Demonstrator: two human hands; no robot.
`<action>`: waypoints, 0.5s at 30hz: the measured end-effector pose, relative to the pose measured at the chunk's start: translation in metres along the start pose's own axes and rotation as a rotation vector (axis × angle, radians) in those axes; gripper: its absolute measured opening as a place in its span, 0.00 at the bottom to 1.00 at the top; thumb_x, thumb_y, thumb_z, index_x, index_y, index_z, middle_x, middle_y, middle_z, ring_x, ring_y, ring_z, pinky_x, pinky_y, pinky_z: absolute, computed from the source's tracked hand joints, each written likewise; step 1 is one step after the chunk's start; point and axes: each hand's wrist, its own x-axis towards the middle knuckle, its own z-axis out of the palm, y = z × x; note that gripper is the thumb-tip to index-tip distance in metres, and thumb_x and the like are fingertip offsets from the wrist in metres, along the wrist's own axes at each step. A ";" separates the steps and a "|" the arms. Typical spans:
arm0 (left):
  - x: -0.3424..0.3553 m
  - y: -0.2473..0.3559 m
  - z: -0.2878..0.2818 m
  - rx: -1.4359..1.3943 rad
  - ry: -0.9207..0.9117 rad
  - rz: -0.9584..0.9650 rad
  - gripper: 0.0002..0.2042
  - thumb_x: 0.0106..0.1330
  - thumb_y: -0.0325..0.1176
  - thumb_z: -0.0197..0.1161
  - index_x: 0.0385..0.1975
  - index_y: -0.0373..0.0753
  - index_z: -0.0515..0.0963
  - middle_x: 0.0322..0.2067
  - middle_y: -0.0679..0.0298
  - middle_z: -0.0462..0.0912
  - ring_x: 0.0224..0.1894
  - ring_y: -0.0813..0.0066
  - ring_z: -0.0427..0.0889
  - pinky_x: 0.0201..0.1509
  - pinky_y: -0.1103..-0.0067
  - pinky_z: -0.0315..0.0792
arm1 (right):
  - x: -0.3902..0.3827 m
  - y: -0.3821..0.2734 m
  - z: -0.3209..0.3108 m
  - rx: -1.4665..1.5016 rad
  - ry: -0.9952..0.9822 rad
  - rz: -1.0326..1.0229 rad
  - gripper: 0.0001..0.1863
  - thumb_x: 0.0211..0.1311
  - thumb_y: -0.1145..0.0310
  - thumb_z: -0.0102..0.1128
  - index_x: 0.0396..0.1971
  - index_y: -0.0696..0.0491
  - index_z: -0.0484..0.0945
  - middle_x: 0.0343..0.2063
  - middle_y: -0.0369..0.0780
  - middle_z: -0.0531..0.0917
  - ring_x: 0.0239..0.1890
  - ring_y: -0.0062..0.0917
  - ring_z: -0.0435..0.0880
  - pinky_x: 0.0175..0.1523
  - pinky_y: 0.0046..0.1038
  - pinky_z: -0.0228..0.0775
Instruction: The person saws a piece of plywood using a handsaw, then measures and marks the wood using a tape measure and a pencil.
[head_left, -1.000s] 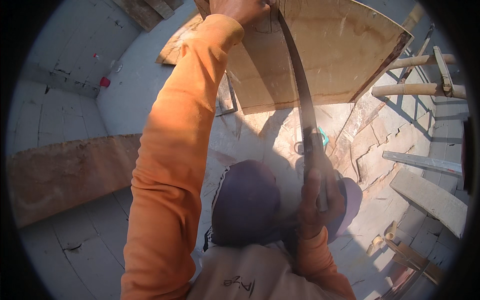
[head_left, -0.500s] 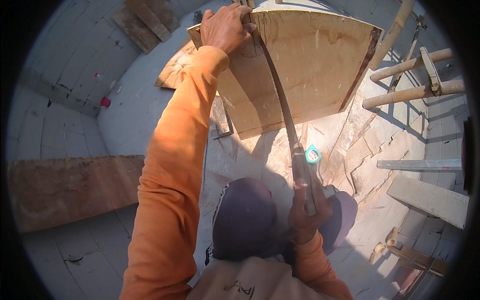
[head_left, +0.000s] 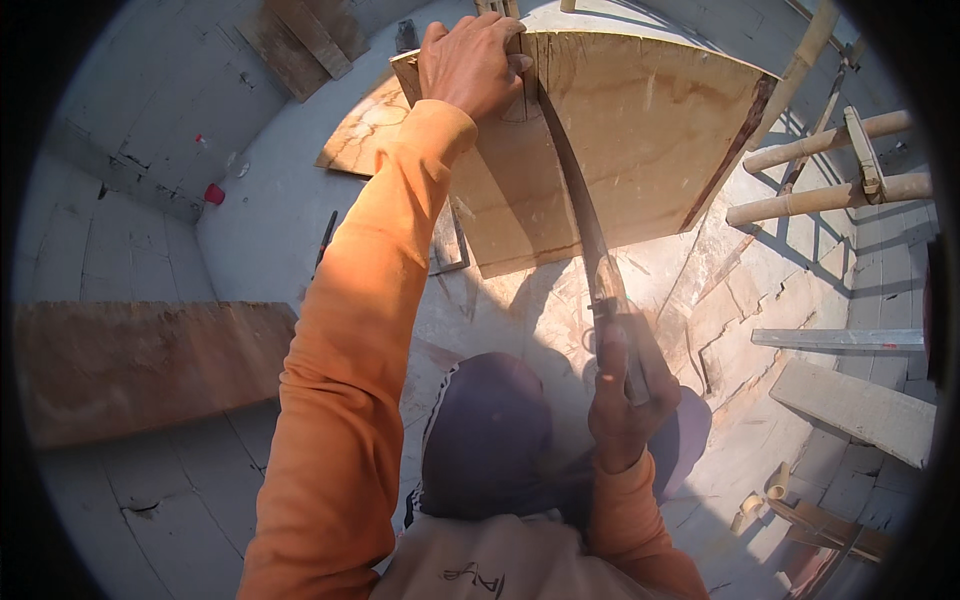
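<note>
A curved-topped plywood panel (head_left: 650,140) stands tilted in front of me. My left hand (head_left: 472,65) is closed over its top edge near the left end, the fingers wrapped round the board. Just right of those fingers, the long narrow blade of a handsaw (head_left: 572,185) meets the panel's top edge and runs down toward me across its face. My right hand (head_left: 632,385) is closed round the saw's handle, above my right knee. The far tip of the blade is hidden by the panel and my fingers.
Another plywood piece (head_left: 360,125) lies behind the panel on the left. A wide brown board (head_left: 150,370) is at the left, and a small red cup (head_left: 214,194) lies beyond it. Bamboo poles (head_left: 830,200), a metal bar (head_left: 840,340) and a pale plank (head_left: 855,410) are at the right.
My right hand has pushed the saw a little forward and up, so less blade shows. The turquoise tape measure seen beside the saw handle before is now hidden. The view has shifted slightly.
</note>
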 end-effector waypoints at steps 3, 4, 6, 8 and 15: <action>0.010 0.004 -0.007 -0.010 0.017 0.018 0.18 0.61 0.38 0.71 0.52 0.48 0.83 0.42 0.69 0.85 0.49 0.67 0.83 0.52 0.66 0.64 | -0.050 0.004 -0.032 -0.150 0.029 -0.194 0.17 0.66 0.79 0.61 0.52 0.73 0.79 0.40 0.57 0.89 0.39 0.31 0.91 0.43 0.26 0.82; 0.008 0.010 -0.008 -0.024 0.026 0.026 0.18 0.61 0.38 0.71 0.52 0.46 0.83 0.42 0.67 0.86 0.49 0.64 0.84 0.52 0.65 0.67 | -0.056 0.006 -0.036 -0.166 0.042 -0.215 0.17 0.66 0.80 0.61 0.52 0.73 0.79 0.41 0.57 0.89 0.41 0.32 0.92 0.45 0.26 0.83; 0.001 0.023 -0.014 -0.108 0.046 0.008 0.17 0.61 0.37 0.70 0.49 0.45 0.82 0.45 0.63 0.85 0.52 0.61 0.82 0.56 0.60 0.66 | -0.002 0.014 -0.010 0.020 0.043 -0.149 0.16 0.67 0.78 0.61 0.50 0.73 0.81 0.40 0.55 0.89 0.40 0.28 0.91 0.44 0.26 0.82; -0.002 0.026 -0.011 -0.114 0.097 0.022 0.16 0.60 0.37 0.69 0.49 0.45 0.81 0.47 0.62 0.84 0.53 0.59 0.81 0.58 0.57 0.66 | 0.083 -0.012 0.040 0.097 0.095 -0.167 0.15 0.67 0.74 0.64 0.49 0.69 0.83 0.36 0.47 0.90 0.35 0.20 0.85 0.44 0.22 0.76; 0.000 0.003 0.003 -0.050 0.103 0.021 0.17 0.60 0.38 0.70 0.50 0.45 0.81 0.48 0.62 0.84 0.54 0.61 0.81 0.60 0.57 0.66 | 0.009 -0.002 0.007 -0.015 -0.019 0.013 0.18 0.70 0.74 0.60 0.54 0.70 0.80 0.39 0.52 0.90 0.39 0.26 0.89 0.47 0.27 0.79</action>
